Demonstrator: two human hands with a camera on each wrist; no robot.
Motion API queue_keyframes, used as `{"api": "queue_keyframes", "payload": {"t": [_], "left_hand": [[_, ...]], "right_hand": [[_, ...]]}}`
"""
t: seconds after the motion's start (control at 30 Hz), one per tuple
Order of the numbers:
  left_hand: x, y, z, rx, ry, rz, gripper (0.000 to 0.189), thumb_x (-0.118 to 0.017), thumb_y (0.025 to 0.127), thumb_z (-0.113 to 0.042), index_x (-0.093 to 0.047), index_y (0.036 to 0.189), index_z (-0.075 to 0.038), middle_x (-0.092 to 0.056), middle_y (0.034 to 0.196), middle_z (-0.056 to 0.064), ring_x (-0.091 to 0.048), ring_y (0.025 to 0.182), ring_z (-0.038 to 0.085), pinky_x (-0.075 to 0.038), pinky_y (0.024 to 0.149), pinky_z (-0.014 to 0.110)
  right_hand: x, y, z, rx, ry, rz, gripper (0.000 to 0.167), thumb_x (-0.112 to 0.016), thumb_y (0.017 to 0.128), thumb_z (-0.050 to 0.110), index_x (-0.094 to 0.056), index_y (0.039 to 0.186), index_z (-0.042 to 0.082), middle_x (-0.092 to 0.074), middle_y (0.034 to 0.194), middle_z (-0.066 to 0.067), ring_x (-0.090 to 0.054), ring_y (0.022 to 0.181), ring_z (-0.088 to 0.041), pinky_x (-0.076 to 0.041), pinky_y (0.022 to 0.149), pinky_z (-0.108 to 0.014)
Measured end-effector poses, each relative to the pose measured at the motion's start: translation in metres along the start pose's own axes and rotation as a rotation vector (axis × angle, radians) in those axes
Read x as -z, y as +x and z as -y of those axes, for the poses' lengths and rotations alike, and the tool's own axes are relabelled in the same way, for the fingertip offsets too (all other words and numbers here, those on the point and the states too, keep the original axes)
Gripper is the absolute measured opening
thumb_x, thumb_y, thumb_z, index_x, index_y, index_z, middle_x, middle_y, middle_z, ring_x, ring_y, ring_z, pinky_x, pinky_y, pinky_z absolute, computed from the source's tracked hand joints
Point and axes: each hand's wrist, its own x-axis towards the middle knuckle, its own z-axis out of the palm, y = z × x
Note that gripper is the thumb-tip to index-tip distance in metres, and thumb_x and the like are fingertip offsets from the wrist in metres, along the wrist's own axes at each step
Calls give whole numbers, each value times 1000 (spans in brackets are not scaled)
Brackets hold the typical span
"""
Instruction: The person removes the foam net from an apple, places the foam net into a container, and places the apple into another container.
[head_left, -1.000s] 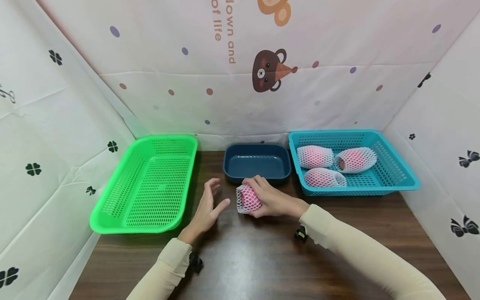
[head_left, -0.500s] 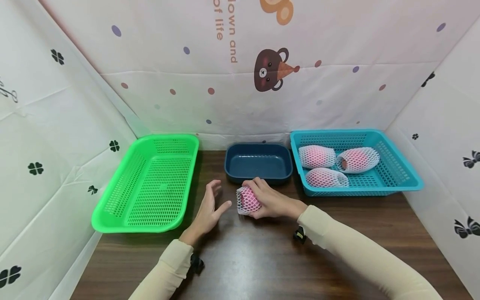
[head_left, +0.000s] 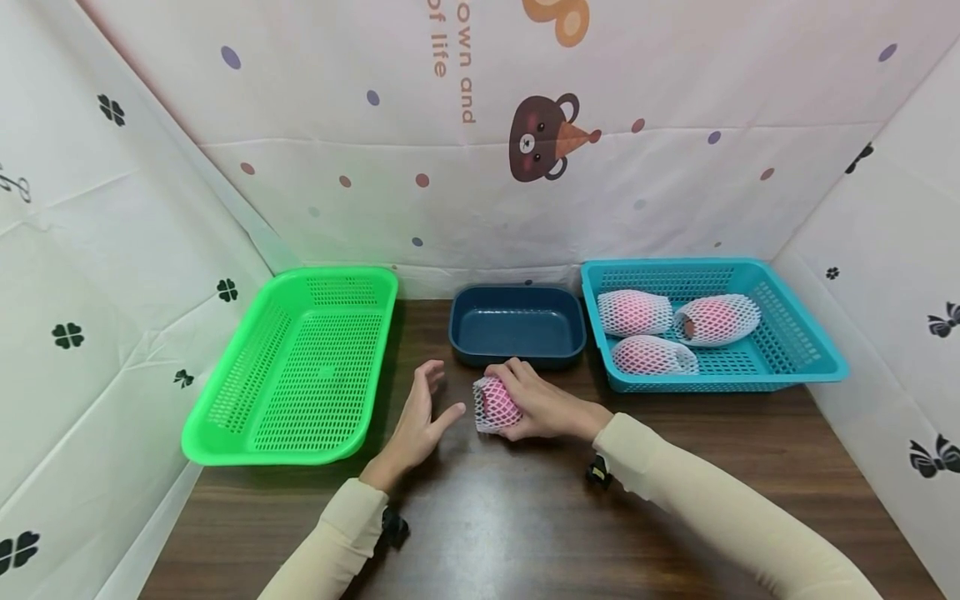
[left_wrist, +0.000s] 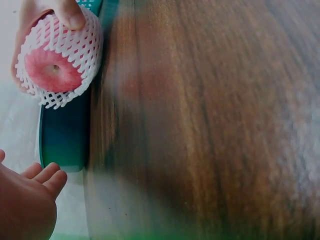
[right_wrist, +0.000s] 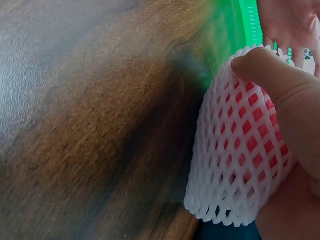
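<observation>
The step in hand appears to be getting a two-handed grip on one netted fruit, likely an apple (head_left: 501, 406), from its white foam net (right_wrist: 220, 165) at either end or side. It is at the middle of the work area over the wooden table (head_left: 495, 517), just in front of the navy dish (head_left: 517, 332) and between the green basket (head_left: 315, 379) and the blue basket (head_left: 783, 354), where three more netted fruits (head_left: 654, 356) lie; whether it touches the table cannot be told. The right hand (head_left: 546, 406) is curled firmly round it, thumb on the near side, fingers over the far side. The left hand (head_left: 412, 427) is half spread, thumb apart from the fingers, holding nothing, just beside the net's left end. The next move would seem to call for the left fingers to close on that rim while the right grip steadies the fruit. The long axis of fruit and net runs roughly left to right, lying over rather than upright; the net's left mouth gapes toward the left hand, and the left wrist view shows the fruit's dimple (left_wrist: 54, 69) facing that way.
</observation>
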Motion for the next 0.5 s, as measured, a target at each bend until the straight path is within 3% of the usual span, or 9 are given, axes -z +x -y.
{"api": "queue_keyframes", "payload": {"t": [0.1, 0.33, 0.5], "left_hand": [[-1, 1, 5, 1, 7, 1, 71, -67, 96, -10, -25, 148, 12, -31, 153, 31, -34, 141, 53, -27, 117, 64], [-9, 6, 43, -16, 19, -15, 76, -70, 96, -14, -24, 153, 5, -30, 156, 25, -35, 144, 48, -26, 118, 62], [-9, 5, 48, -19, 25, -9, 74, -70, 96, -21, -26, 153, -4, -32, 156, 20, -37, 145, 40, -29, 118, 59]], "right_hand": [[0, 0, 0, 3, 2, -6, 87, -86, 82, 35, -37, 150, 11, -42, 131, -5, -42, 115, -19, -48, 97, -37], [0, 1, 0, -12, -4, 2, 88, -86, 82, 36, -37, 150, 11, -42, 131, -5, -43, 115, -19, -48, 97, -36], [0, 0, 2, -48, -1, 17, 89, -86, 83, 37, -35, 151, 14, -42, 131, -4, -43, 115, -18, -50, 96, -35]]}}
